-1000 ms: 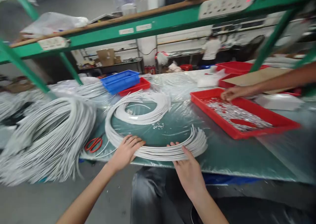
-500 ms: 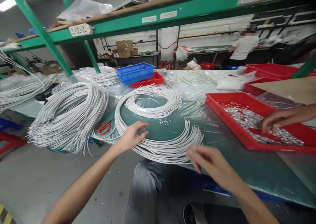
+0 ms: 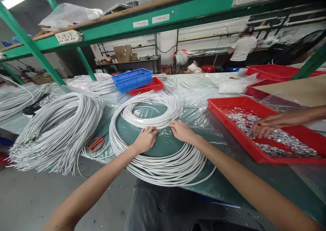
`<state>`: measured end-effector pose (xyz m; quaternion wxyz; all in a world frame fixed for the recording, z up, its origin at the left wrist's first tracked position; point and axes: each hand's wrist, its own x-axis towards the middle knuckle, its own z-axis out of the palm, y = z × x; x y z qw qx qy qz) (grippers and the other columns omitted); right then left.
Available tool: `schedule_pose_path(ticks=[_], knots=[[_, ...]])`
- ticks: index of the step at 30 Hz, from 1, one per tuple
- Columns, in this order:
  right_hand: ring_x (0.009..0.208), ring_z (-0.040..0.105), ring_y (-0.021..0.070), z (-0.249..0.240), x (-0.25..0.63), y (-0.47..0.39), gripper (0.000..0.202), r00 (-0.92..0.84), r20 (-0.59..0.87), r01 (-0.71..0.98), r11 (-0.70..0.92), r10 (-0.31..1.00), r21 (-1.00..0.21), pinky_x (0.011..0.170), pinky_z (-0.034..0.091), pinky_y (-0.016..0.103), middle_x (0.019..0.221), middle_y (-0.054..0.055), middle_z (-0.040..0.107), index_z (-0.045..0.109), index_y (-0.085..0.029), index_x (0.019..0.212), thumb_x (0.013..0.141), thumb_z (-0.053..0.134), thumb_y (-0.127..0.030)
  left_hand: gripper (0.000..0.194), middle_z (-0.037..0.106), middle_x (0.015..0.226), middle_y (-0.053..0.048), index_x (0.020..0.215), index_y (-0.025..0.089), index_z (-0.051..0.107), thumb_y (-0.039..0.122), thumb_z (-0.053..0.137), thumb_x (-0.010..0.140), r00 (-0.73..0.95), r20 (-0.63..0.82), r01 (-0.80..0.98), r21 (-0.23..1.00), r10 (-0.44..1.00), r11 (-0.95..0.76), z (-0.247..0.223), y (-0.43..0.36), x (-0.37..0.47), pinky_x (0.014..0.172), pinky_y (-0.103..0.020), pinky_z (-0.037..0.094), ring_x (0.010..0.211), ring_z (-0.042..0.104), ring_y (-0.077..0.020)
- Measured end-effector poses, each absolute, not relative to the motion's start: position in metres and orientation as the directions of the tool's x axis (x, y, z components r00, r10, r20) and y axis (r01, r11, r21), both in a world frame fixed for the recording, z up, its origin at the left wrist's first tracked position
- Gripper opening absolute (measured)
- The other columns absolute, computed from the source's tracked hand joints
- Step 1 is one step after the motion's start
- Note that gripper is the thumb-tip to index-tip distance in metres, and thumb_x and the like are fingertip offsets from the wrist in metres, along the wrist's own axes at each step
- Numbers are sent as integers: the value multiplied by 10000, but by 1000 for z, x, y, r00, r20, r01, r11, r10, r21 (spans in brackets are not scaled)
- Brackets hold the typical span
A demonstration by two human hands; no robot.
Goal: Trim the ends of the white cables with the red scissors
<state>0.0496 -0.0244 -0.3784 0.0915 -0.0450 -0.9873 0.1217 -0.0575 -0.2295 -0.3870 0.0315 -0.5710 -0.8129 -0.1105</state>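
In the middle of the table lies a tight ring of white cables (image 3: pixel 163 120). My left hand (image 3: pixel 146 140) has its fingers curled at that ring's near edge. The fingertips of my right hand (image 3: pixel 182 130) are closed on the same edge, a little to the right. Small pale scraps (image 3: pixel 165 133) lie between the two hands. A wider, looser loop of white cables (image 3: pixel 163 170) passes beneath my forearms and curves around the tight ring on the left. My thumbs are mostly hidden.
Orange-handled scissors (image 3: pixel 95 144) lie left of the loop, beside a big cable bundle (image 3: pixel 58 132). A co-worker's hands (image 3: pixel 267 125) reach into a red tray (image 3: pixel 229 141) of small metal parts. Behind stand a blue bin (image 3: pixel 132 80) and a red tray (image 3: pixel 155 84); a green shelf beam (image 3: pixel 109 27) crosses above.
My left hand has moved right and my right hand up and left, from the loose loop to the tight ring. The loop's right-hand cable ends have dropped lower. The view has shifted.
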Motion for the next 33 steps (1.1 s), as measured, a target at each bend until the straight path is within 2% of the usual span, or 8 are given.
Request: schedule_pose_path(ticks=[6,8,11,15,20,26,29,33], knots=[[1075,541,265,-383,54,-22,341,-977,208,-93,961,-38,-259,900,434,377,1192,86,654,708,-198,1132,931,442,-128,516,543,1313,-109,1362,213,539,88,395,882,-261,138,958,161,955,239,-388,-223,-50,990,-441,408,1209,469,-276],[1060,552,246,-382,58,-22,342,-968,235,-155,945,-88,-288,903,434,363,1164,69,671,709,-203,1115,938,428,-120,524,569,1299,-85,1318,224,573,48,391,859,-235,172,952,239,957,191,-385,-224,-52,1000,-407,417,1199,501,-241],[1002,574,244,-378,60,-24,279,-965,257,-134,946,-57,-294,870,439,362,1074,83,694,690,-174,1091,967,440,-190,473,623,1223,-84,1194,179,635,9,384,830,-283,320,912,380,904,151,-372,-220,-67,999,-362,438,1146,562,-207],[998,577,294,-372,51,-35,390,-955,290,-88,991,-55,-102,862,412,396,1029,148,684,661,-117,1067,969,480,-449,333,664,1052,-76,1034,157,669,55,405,856,-396,565,894,418,723,163,-353,-198,-101,872,-334,481,962,618,-194],[905,599,334,-377,34,-52,654,-971,215,-66,983,-103,172,778,385,403,939,215,674,658,-79,1003,894,444,-688,278,668,998,-72,948,150,671,66,421,858,-441,635,877,454,634,156,-359,-179,-128,883,-320,462,953,612,-185],[806,659,267,-389,24,-49,448,-985,114,-95,963,-127,253,567,283,306,864,130,707,652,-130,979,1008,389,-491,252,676,923,-31,883,169,679,62,455,839,-477,613,841,528,630,123,-371,-189,-131,712,-248,462,804,602,-137],[734,673,236,-390,21,-47,344,-983,88,-129,951,-159,281,533,237,293,800,101,713,646,-135,933,1028,409,-365,261,679,906,-30,876,167,684,57,450,839,-502,605,819,561,619,116,-369,-190,-129,672,-239,452,764,597,-128],[692,676,213,-388,18,-46,328,-981,63,-156,944,-181,289,524,239,288,752,102,710,633,-120,903,1037,395,-301,258,686,901,-31,861,167,690,54,460,836,-519,592,796,598,617,95,-365,-190,-126,681,-238,459,776,609,-131]])
